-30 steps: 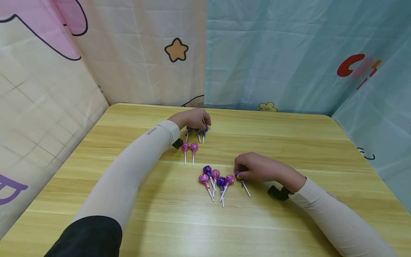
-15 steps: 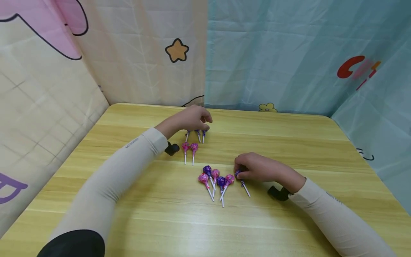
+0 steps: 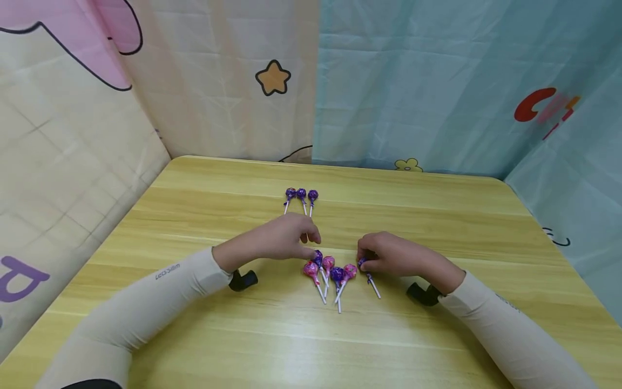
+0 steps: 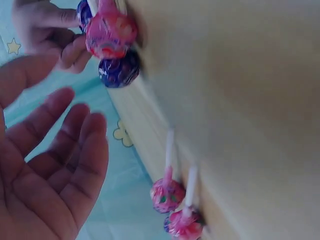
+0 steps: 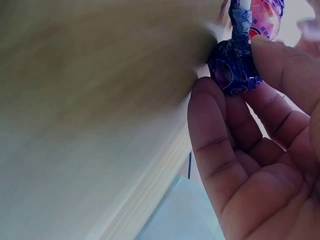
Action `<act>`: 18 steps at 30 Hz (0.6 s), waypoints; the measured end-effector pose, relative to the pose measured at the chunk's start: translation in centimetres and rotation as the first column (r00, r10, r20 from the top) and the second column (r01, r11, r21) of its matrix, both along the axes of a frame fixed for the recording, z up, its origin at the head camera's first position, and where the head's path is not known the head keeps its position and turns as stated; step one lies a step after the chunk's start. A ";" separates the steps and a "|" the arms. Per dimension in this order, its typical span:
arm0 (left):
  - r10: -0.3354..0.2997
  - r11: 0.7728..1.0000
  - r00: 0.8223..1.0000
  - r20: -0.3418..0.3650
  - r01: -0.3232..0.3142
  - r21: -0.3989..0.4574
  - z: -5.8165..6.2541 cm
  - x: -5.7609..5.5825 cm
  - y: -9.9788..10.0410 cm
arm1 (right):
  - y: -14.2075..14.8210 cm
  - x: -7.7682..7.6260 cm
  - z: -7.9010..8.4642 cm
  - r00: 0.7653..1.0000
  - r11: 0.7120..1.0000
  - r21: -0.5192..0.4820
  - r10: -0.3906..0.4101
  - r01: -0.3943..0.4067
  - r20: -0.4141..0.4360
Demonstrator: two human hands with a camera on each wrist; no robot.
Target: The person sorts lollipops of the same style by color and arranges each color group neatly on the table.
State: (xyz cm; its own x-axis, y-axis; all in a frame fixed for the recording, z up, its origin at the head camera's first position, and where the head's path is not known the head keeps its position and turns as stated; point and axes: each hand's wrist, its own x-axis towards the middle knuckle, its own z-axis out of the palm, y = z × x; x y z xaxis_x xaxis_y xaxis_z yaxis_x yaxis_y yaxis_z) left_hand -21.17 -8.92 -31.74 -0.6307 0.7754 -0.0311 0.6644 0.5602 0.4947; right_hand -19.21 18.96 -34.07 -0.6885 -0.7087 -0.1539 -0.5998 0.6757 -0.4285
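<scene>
In the head view my left hand [image 3: 279,237] hovers at the near pile of lollipops, its fingers apart and holding nothing. Its thumb overlaps a purple lollipop [image 3: 318,257] there. Beside that one lie a pink lollipop [image 3: 311,269] at the left, a second purple lollipop [image 3: 337,275] and other pink ones, sticks toward me. Just right of the pile, my right hand [image 3: 393,255] pinches the purple-wrapped head of a separate lollipop [image 5: 235,70] between thumb and fingers, its stick slanting down to the right in the head view.
Three purple lollipops [image 3: 301,193] form a row farther back on the wooden table [image 3: 437,210]. Two pink lollipops [image 4: 167,195], hidden behind my left hand in the head view, show in the left wrist view. Printed curtains [image 3: 413,81] stand behind the table.
My left hand has let go of a purple lollipop in the back row and come back toward me to the near pile. The right hand keeps its place and its pinch.
</scene>
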 end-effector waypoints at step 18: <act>-0.013 1.000 1.000 -0.006 0.013 0.017 -2.6 2.0 0.3 | 0.0 0.1 -0.1 1.000 1.000 -0.013 -0.005 0.005 0.007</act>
